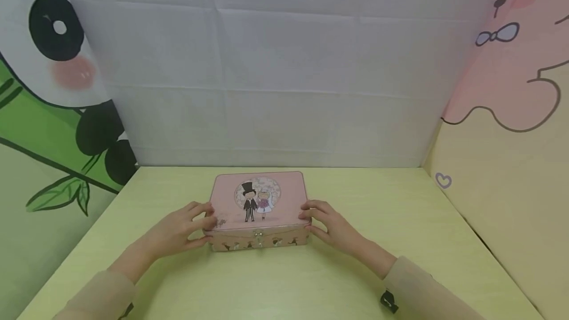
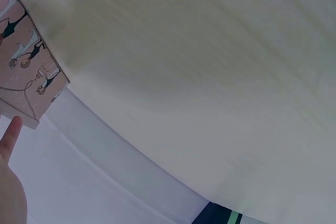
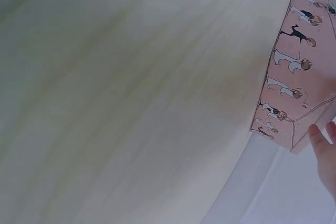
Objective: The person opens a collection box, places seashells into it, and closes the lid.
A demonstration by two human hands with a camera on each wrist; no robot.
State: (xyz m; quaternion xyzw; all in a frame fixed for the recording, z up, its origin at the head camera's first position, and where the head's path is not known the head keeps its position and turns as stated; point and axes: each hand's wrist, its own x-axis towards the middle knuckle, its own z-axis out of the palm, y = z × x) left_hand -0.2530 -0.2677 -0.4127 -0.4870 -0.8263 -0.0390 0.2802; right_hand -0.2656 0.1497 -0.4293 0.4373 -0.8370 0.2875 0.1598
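Note:
A pink tin box (image 1: 289, 196) with a closed lid lies on the table in the head view. A cartoon couple, one in a top hat and one in a veil, decorates the lid, and a small metal clasp (image 1: 259, 234) sits at the front. At its left edge my left hand (image 1: 180, 226) holds it, fingers over the lid's edge and thumb lower at the side. My right hand (image 1: 331, 223) grips the opposite edge in much the same way. Both wrist views catch the box's patterned side (image 2: 31, 61) and a fingertip at the lid's rim.
The pale yellow table (image 1: 382, 201) reaches back to a white cloth wall (image 1: 284, 63). A panda-like drawing covers the left wall (image 1: 53, 172); a pink bear figure is on the right wall (image 1: 498, 172).

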